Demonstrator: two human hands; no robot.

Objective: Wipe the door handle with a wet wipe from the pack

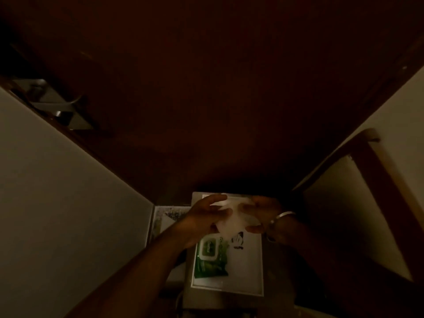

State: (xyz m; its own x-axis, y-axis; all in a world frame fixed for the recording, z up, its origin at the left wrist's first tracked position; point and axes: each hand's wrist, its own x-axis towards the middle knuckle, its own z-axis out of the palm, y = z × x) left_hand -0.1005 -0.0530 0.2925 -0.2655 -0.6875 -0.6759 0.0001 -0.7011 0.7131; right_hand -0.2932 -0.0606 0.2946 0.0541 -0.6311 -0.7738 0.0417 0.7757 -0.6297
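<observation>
Wipe, white, thin and translucent, is held stretched between both hands directly above the far end of the green soft plastic wipe pack. Left hand pinches the left edge of the wipe between thumb and fingers; right hand, wearing a pale metal bangle at the wrist, pinches the right edge the same way. The pack lies flat with its pale rounded flip lid shut; printing on the lid and the green wrapper is too dim and blurred to read, and the contents are not visible. The pack rests on a white rectangular flat surface with a raised rim; a small dark printed figure sits just right of the pack, its detail unreadable. Beyond the pack stands a dark brown wooden door. The metal door handle is mounted far up and left of the pack, well apart from the wipe and both hands.
</observation>
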